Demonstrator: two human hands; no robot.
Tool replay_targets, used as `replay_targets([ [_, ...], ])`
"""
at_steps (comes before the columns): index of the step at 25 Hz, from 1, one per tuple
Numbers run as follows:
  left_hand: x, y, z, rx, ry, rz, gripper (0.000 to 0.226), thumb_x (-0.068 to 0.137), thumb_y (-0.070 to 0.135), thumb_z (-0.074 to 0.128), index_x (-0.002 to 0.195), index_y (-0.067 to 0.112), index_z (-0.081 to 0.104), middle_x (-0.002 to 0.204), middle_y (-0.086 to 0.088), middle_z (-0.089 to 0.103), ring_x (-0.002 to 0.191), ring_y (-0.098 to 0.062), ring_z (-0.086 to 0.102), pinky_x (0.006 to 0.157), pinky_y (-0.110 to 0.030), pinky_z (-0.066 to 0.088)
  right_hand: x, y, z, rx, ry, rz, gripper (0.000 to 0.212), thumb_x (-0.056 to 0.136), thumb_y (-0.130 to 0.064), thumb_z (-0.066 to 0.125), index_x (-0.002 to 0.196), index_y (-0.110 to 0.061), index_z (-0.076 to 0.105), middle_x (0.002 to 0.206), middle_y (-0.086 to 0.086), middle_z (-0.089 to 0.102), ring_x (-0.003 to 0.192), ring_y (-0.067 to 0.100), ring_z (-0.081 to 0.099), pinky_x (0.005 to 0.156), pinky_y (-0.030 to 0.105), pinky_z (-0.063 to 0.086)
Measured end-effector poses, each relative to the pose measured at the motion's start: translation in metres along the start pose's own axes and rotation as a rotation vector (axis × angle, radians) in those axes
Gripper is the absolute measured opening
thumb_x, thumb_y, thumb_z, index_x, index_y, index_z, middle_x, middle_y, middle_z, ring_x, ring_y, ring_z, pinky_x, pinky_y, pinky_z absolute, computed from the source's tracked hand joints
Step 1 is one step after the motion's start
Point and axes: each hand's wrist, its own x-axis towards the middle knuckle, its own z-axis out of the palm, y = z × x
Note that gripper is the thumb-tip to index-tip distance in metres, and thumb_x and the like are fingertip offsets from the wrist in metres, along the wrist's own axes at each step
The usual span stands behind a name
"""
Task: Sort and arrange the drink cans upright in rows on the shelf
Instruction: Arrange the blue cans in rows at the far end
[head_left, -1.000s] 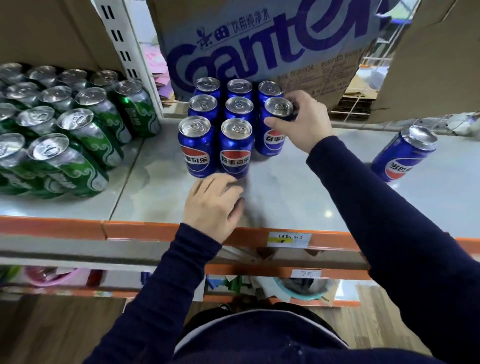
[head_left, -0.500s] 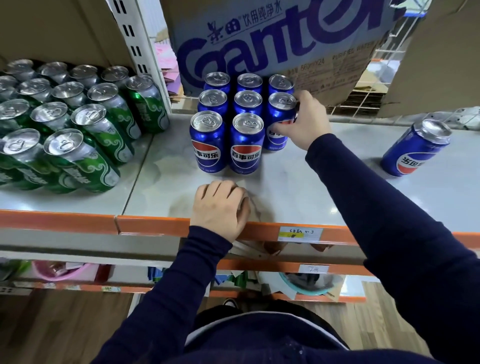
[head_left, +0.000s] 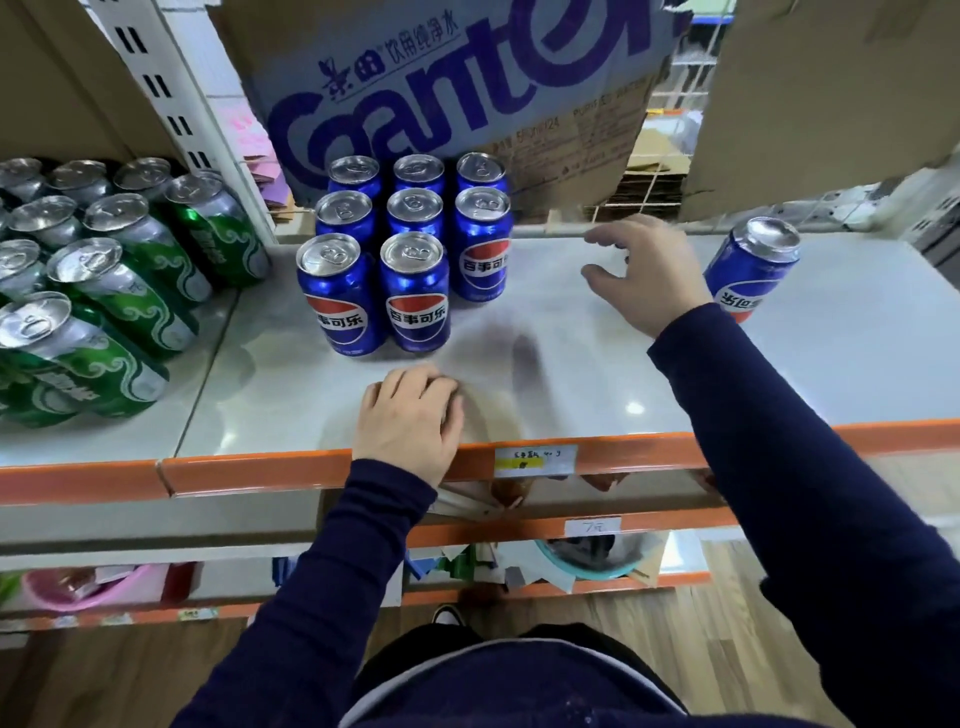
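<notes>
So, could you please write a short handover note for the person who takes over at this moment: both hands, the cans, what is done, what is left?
Left hand: rests on the shelf front edge, holds nothing.
Right hand: open, above the shelf, holds nothing.
Blue cans: eight upright in a block, rows of three, three, two; front right place free.
Single blue can: stands apart, right of the right hand.
Green cans: in rows at the left.
Left to do: probably set the single can into the free place.
</notes>
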Motion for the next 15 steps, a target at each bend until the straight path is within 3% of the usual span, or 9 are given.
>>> replay_targets([
  [2, 0.004, 0.019, 0.004, -0.01, -0.024, 0.011, 0.033, 0.086, 0.032, 0.04, 0.091, 0.015, 0.068, 0.094, -0.002, 0.064, 0.088, -0.024, 0.06, 0.074, -0.036, 0.047, -0.011, 0.029, -0.028, -0.087, 0.154, -0.026, 0.027, 0.081, -0.02, 0.063, 0.105, -0.011, 0.069, 0.103, 0.011, 0.066, 0.105, 0.033, 0.053, 0.09, 0.024, 0.032],
  [5, 0.008, 0.039, 0.008, 0.031, -0.059, -0.014, 0.037, 0.085, 0.038, 0.038, 0.093, 0.017, 0.068, 0.096, -0.003, 0.064, 0.091, -0.025, 0.059, 0.075, -0.037, 0.047, -0.018, 0.07, -0.069, -0.176, 0.332, -0.01, 0.028, 0.078, -0.023, 0.057, 0.1, -0.014, 0.072, 0.097, 0.01, 0.067, 0.102, 0.036, 0.054, 0.094, 0.025, 0.03],
  [8, 0.007, 0.04, 0.009, 0.026, -0.049, -0.051, 0.041, 0.086, 0.043, 0.036, 0.097, 0.018, 0.067, 0.099, -0.002, 0.063, 0.094, -0.024, 0.058, 0.077, -0.038, 0.046, -0.018, 0.102, -0.085, -0.098, 0.095, 0.122, 0.045, 0.077, -0.023, 0.067, 0.121, -0.014, 0.063, 0.116, 0.016, 0.062, 0.11, 0.034, 0.053, 0.097, 0.039, 0.04],
  [10, 0.006, 0.042, 0.01, 0.015, -0.033, -0.058, 0.041, 0.087, 0.042, 0.035, 0.098, 0.018, 0.067, 0.1, -0.001, 0.063, 0.094, -0.023, 0.057, 0.078, -0.037, 0.046, -0.02, 0.118, -0.085, -0.007, -0.065, 0.162, 0.058, 0.076, -0.016, 0.072, 0.132, -0.013, 0.054, 0.124, 0.017, 0.056, 0.116, 0.032, 0.05, 0.097, 0.039, 0.043],
  [15, 0.005, 0.046, 0.01, 0.002, -0.007, -0.08, 0.04, 0.087, 0.04, 0.035, 0.096, 0.016, 0.066, 0.097, -0.001, 0.064, 0.09, -0.024, 0.058, 0.076, -0.037, 0.047, -0.017, 0.124, -0.087, 0.025, -0.032, 0.161, 0.054, 0.073, -0.026, 0.077, 0.122, -0.019, 0.056, 0.117, 0.015, 0.055, 0.109, 0.031, 0.05, 0.086, 0.027, 0.039],
])
